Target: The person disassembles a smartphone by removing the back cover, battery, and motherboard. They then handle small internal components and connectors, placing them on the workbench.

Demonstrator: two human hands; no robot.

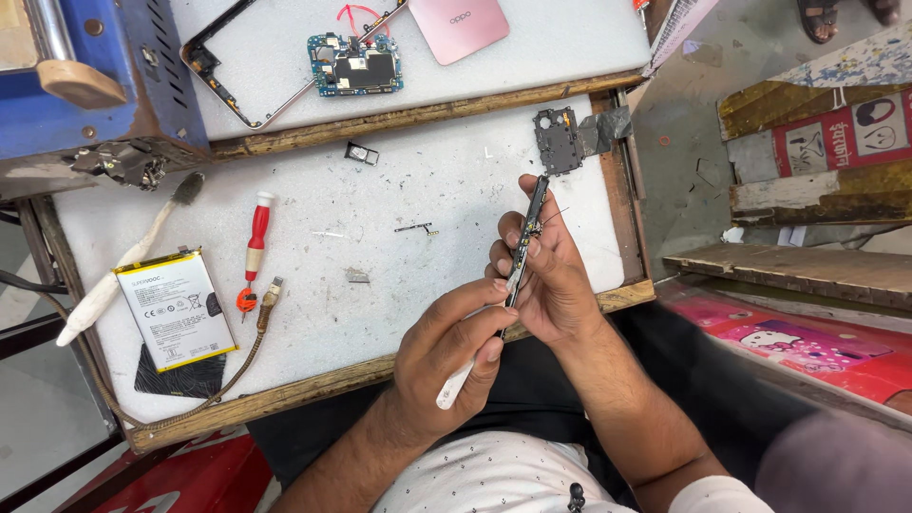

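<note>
My right hand [551, 280] holds a narrow dark circuit board strip [534, 211] upright between fingers and thumb, above the near right edge of the white foam work mat [380, 209]. My left hand [446, 351] grips a slim white tool [458, 385] like a pen. Its tip runs up to the lower part of the strip, between the fingers of my right hand. The strip's lower end is hidden by those fingers.
On the mat lie a yellow-edged phone battery [176, 309], a red screwdriver [255, 247], a white brush [123, 261], a braided cable [256, 332], a dark shield plate [559, 141] and small metal parts [416, 228]. Behind are a phone frame [247, 66], a motherboard [356, 65], a pink back cover [458, 24] and a blue machine [95, 76].
</note>
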